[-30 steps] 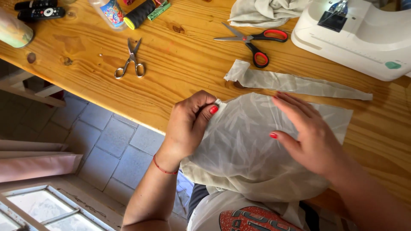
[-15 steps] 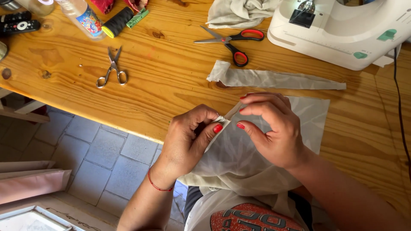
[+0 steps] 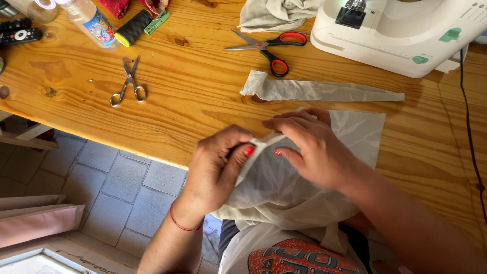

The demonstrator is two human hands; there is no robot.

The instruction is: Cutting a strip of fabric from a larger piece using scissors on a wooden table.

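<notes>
- Since a second ago the right hand point(image 3: 317, 152) has come off the flat of the cloth and moved over to the corner; half a second ago it was already pinching there, and now both hands meet at that one spot.
- The left hand point(image 3: 218, 170) is closed, thumb pressed against the fingers, with a folded edge of the pale grey cloth point(image 3: 284, 193) nipped between them.
- The right hand is curled, its thumb and forefinger closed on the same edge just beside the left thumb, the other fingers arched over the cloth.
- The work has gone from smoothing the piece to holding and turning its edge; the fold looks narrow, though how it lies under the fingers is hidden.
- The cloth hangs from the desk point(image 3: 193, 106) edge down into the lap, its far part flat on the wood.
- A long grey strip point(image 3: 324, 92) lies apart from it, farther up the desk, with the red-handled scissors point(image 3: 271, 48) beyond it and the white sewing machine point(image 3: 395, 30) at the top right.
- Small steel scissors point(image 3: 128, 86) lie well to the left.
- As for containers, a clear bottle point(image 3: 91, 23) with a coloured label lies at the top left; what is in it cannot be told. Beside it is a black thread spool point(image 3: 133, 28).
</notes>
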